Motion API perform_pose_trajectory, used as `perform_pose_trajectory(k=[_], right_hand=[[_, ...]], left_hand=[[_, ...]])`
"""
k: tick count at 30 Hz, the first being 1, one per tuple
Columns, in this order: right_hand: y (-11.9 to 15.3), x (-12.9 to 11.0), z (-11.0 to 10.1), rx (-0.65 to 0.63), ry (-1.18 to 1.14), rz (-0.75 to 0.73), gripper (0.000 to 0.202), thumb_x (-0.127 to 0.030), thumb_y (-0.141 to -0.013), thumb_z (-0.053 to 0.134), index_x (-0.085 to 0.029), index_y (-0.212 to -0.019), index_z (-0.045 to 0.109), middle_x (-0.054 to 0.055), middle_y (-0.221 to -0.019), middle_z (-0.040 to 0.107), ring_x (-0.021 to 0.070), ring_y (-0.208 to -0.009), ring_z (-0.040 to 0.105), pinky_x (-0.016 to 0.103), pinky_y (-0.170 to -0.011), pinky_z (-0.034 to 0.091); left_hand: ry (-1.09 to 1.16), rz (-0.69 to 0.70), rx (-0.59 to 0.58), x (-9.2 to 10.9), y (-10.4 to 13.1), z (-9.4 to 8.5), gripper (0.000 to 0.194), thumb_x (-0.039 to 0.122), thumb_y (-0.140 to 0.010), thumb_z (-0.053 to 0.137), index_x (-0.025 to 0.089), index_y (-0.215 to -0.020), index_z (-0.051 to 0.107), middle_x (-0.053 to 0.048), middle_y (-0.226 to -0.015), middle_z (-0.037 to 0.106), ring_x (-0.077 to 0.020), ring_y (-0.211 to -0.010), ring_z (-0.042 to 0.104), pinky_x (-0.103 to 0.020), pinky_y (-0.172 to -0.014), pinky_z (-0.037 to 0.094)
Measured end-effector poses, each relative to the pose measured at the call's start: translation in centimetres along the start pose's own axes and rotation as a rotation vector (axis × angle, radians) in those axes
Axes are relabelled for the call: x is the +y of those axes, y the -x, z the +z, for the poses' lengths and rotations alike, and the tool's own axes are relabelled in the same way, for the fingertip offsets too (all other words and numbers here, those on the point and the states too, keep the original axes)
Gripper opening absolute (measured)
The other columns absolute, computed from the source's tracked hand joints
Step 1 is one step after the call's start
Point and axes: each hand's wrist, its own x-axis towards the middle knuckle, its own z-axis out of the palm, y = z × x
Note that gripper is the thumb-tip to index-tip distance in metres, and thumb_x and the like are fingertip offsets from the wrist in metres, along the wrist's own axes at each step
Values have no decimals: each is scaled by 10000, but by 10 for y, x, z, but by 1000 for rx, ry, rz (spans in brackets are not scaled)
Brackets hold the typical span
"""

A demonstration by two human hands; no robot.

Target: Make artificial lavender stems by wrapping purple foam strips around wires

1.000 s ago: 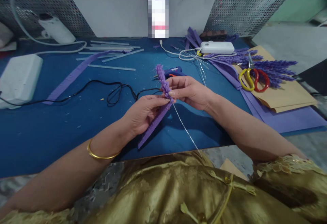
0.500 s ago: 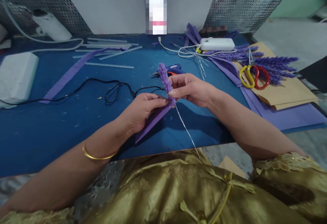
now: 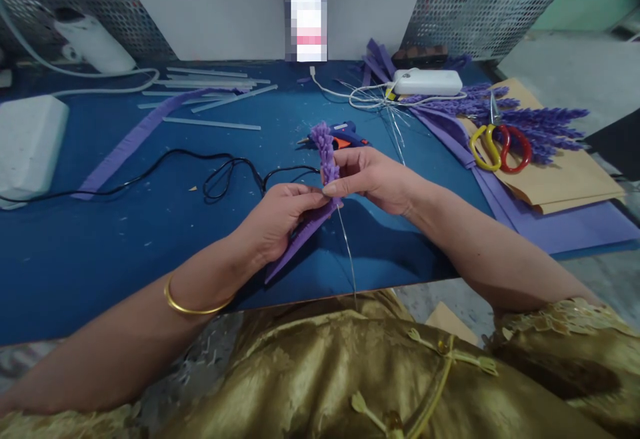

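Observation:
My left hand (image 3: 283, 217) is closed on a fringed purple paper strip (image 3: 299, 244), whose loose end slants down toward the table's front edge. Between finger and thumb, my right hand (image 3: 369, 175) pinches a purple paper lavender flower (image 3: 326, 149), at its lower part. The strip meets the flower where both hands come together, and the fingers partly cover that spot. A thin silvery wire stem (image 3: 349, 245) hangs from the flower down to the table edge. Just behind the flower lies a blue and orange glue gun (image 3: 347, 133), partly hidden.
Clear glue sticks (image 3: 213, 124) and another purple strip (image 3: 133, 139) lie at left, near a black cable (image 3: 193, 153). Scissors (image 3: 500, 149), finished lavender stems (image 3: 545, 125) and brown paper (image 3: 565, 185) are at right. A white power bank (image 3: 427, 82) and a phone (image 3: 306, 12) stand behind.
The flower has turned more upright, and its wire has swung left to hang nearly straight down. My right thumb has shifted slightly left across the flower's base.

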Motion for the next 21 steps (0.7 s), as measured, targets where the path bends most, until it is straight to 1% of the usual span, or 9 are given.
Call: perform_pose_trajectory(k=[4, 8, 10, 12, 15, 18, 21], right_hand=[[-1, 1, 2, 4, -6, -17, 208, -190, -668, 790, -173, -698, 584, -35, -671, 578, 113, -656, 530, 258, -648, 433], [-2, 3, 3, 18, -15, -14, 227, -221, -668, 803, -171, -711, 586, -33, -678, 589, 113, -654, 543, 257, -645, 441], [-3, 4, 2, 30, -2, -10, 241, -232, -668, 804, -170, -701, 573, -40, -657, 574, 107, -637, 532, 253, -634, 434], [-3, 4, 1, 38, 11, -9, 249, -233, -669, 801, -171, -693, 561, -46, -643, 559, 101, -621, 518, 250, -624, 425], [-3, 4, 1, 45, 19, -23, 257, -227, -671, 796, -174, -688, 545, -52, -641, 540, 96, -609, 502, 252, -614, 416], [-4, 5, 3, 51, 23, -49, 265, -224, -685, 787, -177, -677, 527, -53, -640, 520, 96, -605, 492, 256, -608, 413], [-5, 7, 6, 63, 26, -74, 271, -213, -691, 779, -177, -675, 511, -58, -631, 505, 93, -604, 487, 251, -600, 407]], left_hand=[[10, -24, -4, 0, -1, -2, 166, 250, -545, 842, 151, -569, 711, -8, -515, 616, -69, -438, 443, -207, -435, 323], [-9, -23, -13, 0, -1, -3, 168, 274, -577, 834, 142, -608, 735, -1, -497, 598, -55, -405, 385, -210, -411, 299], [-10, -13, -30, 1, -1, -4, 159, 274, -599, 808, 133, -650, 757, -19, -544, 640, -61, -414, 407, -213, -411, 308], [-5, 0, -47, 1, -1, -3, 162, 265, -609, 780, 125, -690, 774, -44, -608, 688, -77, -443, 462, -213, -419, 334], [-8, 18, -48, 2, 0, -3, 169, 238, -594, 785, 131, -725, 787, -63, -688, 732, -109, -514, 555, -215, -466, 404], [-31, 29, -28, 2, 1, -2, 166, 217, -572, 808, 142, -718, 788, -55, -678, 731, -119, -543, 584, -214, -491, 430], [-20, 47, -4, 1, 1, 0, 150, 206, -552, 820, 139, -678, 776, -40, -619, 701, -108, -526, 565, -208, -482, 419]])
